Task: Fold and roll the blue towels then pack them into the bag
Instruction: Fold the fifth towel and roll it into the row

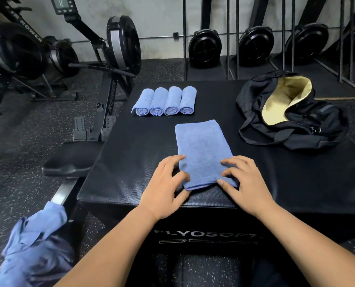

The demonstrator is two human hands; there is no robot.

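A folded blue towel lies on the black worktop. The left hand and right hand each have a grip pinched on its near edge, seemingly starting the roll. Next, roll it evenly toward the four rolled towels; the open bag sits to the right.

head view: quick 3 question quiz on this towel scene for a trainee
1. How many rolled towels lie in a row on the black box?
2. True or false: the bag is zipped closed.
3. Where do the left hand and right hand hold the folded towel? A) far end B) near end C) not touching it

Key: 1. four; 2. false, it lies open, pale lining showing; 3. B
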